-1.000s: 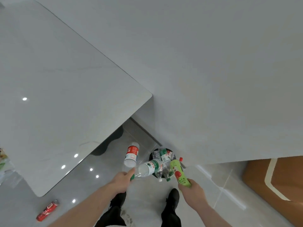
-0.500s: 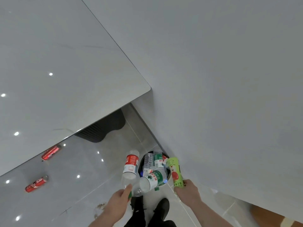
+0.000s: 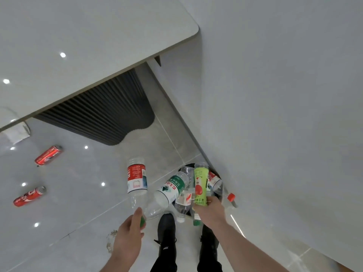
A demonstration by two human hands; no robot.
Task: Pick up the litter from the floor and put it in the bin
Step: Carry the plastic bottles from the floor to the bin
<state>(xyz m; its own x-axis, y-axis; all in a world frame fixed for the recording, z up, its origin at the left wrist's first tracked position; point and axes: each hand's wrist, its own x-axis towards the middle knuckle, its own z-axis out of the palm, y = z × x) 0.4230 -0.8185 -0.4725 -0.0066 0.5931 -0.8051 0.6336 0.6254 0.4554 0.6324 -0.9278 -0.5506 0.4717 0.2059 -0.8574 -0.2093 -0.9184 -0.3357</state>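
Note:
My left hand [image 3: 129,230] grips the necks of two clear plastic bottles: a red-labelled bottle [image 3: 137,178] pointing up and a green-labelled bottle [image 3: 170,188] leaning right over the bin. My right hand [image 3: 211,210] holds a light green bottle [image 3: 200,185] upright above the dark round bin [image 3: 186,166], which stands by the wall and is packed with several bottles. A red-capped bottle [image 3: 228,197] sticks out at the bin's right side. Two red cans [image 3: 48,155] [image 3: 29,196] lie on the floor at the left.
A pale table top [image 3: 94,46] overhangs the upper left, with a dark ribbed base [image 3: 110,114] beneath it. A white wall [image 3: 275,114] fills the right. A white paper scrap [image 3: 16,132] lies under the table edge. My black shoes [image 3: 167,228] stand before the bin.
The view has swung down and left, showing more floor, both cans and the table base. My right hand has brought the light green bottle over the bin. My left hand keeps its two bottles.

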